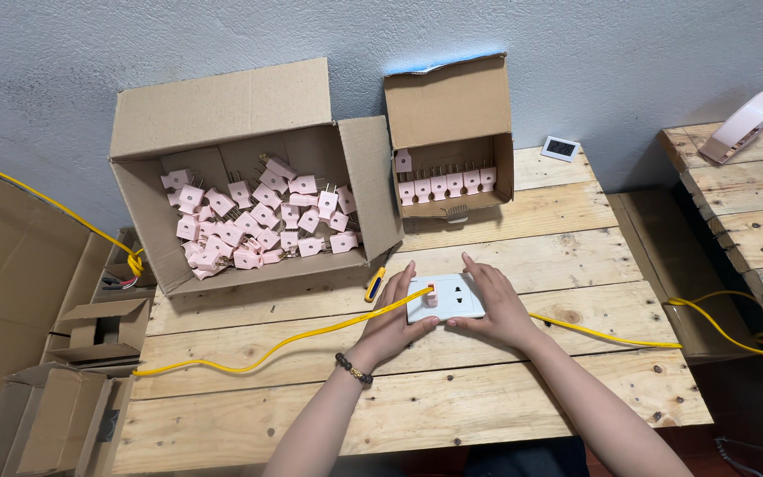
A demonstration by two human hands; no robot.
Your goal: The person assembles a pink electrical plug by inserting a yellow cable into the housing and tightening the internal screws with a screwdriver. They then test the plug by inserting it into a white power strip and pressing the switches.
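White rectangular plastic socket plate [446, 298] with a small pink plug [432, 299] in it sat just below the big open cardboard box [249, 177], left hand [396, 322] and right hand [497, 307] clamped on its ends.

A single head-worn camera is looking steeply down and forward from above the person's forearms, taking in the whole pale wooden plank worktop [487, 397]. It is facing a grey plaster wall [576, 53] beyond the hands [448, 314], which are sitting close, low in the centre.
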